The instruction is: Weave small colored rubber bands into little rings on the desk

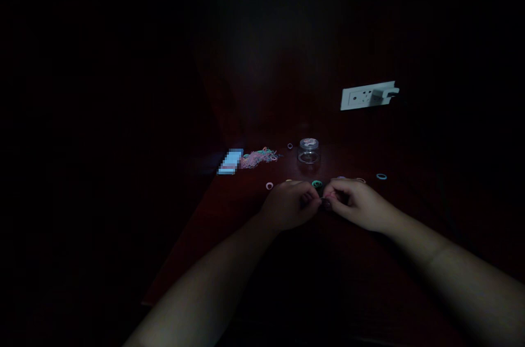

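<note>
My left hand [290,206] is closed in a pinch above the dark red tabletop. Facing it, my right hand [361,204] pinches as well, and the fingertips almost meet. Between them shows a bit of a small, pale hair tie [323,199], mostly covered by the fingers. Just beyond the fingers lies a green hair tie [316,184]. A pink hair tie [269,186] rests left of my left hand, and a blue hair tie [381,176] lies beyond my right wrist. Other ties between these are partly hidden by my hands.
A clear round jar [309,154] with a lid stands behind my hands. Left of it are a tangled heap of pastel hair ties [259,158] and a bright, pixelated rectangle [230,162]. A white wall socket [368,96] holds a plug. The surroundings are very dark.
</note>
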The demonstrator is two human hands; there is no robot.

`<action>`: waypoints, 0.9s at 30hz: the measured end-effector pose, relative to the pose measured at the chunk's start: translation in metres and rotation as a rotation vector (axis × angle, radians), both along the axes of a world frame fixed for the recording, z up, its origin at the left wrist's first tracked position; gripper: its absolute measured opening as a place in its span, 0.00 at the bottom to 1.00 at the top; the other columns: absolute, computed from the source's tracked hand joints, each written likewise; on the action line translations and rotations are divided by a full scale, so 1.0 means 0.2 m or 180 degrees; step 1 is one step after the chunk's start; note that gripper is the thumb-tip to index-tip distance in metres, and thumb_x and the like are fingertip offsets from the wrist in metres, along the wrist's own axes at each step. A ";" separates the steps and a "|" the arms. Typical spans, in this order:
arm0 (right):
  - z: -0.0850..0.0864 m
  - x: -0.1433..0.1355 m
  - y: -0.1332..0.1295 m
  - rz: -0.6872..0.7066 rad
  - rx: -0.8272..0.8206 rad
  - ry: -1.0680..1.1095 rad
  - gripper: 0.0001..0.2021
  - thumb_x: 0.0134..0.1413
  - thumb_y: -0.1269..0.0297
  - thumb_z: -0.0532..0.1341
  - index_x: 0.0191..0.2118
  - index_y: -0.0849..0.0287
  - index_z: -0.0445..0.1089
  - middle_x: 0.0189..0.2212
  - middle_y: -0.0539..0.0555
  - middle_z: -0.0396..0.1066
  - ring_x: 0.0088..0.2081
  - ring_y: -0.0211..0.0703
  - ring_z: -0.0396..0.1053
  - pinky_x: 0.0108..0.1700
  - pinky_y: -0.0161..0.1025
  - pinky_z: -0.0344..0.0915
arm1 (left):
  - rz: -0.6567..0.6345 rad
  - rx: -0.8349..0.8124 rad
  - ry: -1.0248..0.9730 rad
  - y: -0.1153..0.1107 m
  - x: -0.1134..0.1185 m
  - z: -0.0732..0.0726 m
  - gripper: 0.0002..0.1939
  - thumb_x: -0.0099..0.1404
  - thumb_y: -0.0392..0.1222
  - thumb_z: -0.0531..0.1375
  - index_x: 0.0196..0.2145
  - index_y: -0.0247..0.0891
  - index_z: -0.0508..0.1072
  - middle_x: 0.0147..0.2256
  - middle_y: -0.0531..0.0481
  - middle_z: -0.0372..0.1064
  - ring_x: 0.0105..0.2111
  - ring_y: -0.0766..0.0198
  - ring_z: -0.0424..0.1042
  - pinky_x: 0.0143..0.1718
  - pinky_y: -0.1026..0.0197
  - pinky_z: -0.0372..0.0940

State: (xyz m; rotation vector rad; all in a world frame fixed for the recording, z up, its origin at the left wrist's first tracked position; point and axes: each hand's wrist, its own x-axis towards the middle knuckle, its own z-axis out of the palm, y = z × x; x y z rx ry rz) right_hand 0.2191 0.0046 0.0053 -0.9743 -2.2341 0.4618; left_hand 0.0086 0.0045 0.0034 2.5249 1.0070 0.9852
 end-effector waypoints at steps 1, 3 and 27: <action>0.00 0.00 0.00 -0.0011 0.0019 -0.0003 0.03 0.52 0.69 0.59 0.28 0.58 0.69 0.22 0.48 0.67 0.25 0.37 0.62 0.29 0.35 0.58 | -0.0020 -0.0007 -0.0006 0.00 0.00 0.00 0.03 0.63 0.40 0.59 0.33 0.40 0.72 0.30 0.54 0.73 0.30 0.67 0.72 0.38 0.61 0.66; 0.00 0.00 0.00 -0.0029 0.0038 -0.0017 0.03 0.52 0.69 0.59 0.29 0.58 0.69 0.22 0.48 0.67 0.25 0.37 0.62 0.29 0.35 0.58 | -0.0042 0.0000 -0.0015 0.00 0.00 0.00 0.03 0.63 0.39 0.59 0.33 0.40 0.72 0.30 0.54 0.73 0.30 0.67 0.72 0.38 0.62 0.66; -0.01 0.01 0.01 0.0088 0.0041 -0.0048 0.06 0.58 0.65 0.60 0.33 0.58 0.73 0.25 0.50 0.67 0.27 0.39 0.65 0.31 0.37 0.60 | 0.0010 0.0091 0.0011 0.00 -0.01 0.00 0.05 0.64 0.40 0.58 0.33 0.40 0.73 0.30 0.53 0.73 0.31 0.67 0.71 0.36 0.62 0.65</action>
